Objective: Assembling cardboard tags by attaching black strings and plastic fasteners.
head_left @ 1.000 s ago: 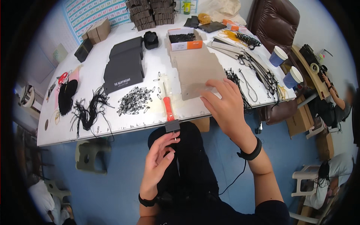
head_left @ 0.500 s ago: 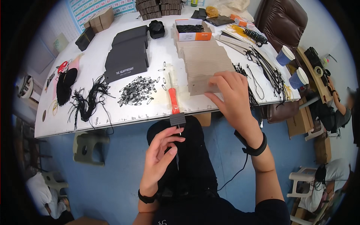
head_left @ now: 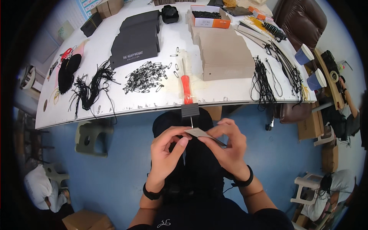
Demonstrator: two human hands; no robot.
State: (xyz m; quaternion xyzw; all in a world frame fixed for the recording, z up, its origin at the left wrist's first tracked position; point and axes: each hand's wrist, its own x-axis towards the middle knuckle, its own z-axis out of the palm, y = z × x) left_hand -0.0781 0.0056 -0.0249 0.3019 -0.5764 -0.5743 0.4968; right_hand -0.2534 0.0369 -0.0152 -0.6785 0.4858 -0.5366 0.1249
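Note:
A thin beige card (head_left: 200, 133) is tilted in front of the table edge, over my lap. My right hand (head_left: 230, 143) pinches its right side between thumb and fingers. At the card's left corner my left hand (head_left: 166, 147) has its curled fingers and thumb closed on it. Just beyond the card, a thin metal pin (head_left: 192, 122) sticks out from a dark grey ridged block (head_left: 190, 110) at the table edge. Behind the block lies a red-handled tool (head_left: 186, 88), taped to the table. A fanned stack of beige cards (head_left: 226, 51) lies to the right.
Left of the tool are a heap of small black pins (head_left: 143, 78), a stack of black cards (head_left: 134, 38) and black cords (head_left: 94, 82). More black cords (head_left: 262, 82), an orange-white box (head_left: 210, 19) and blue paper cups (head_left: 316, 79) are to the right. A green stool (head_left: 92, 140) stands below.
My right hand has moved from the beige stack down toward my left hand, bringing a card with it. My left fingers have closed on the card's corner. The view has shifted slightly.

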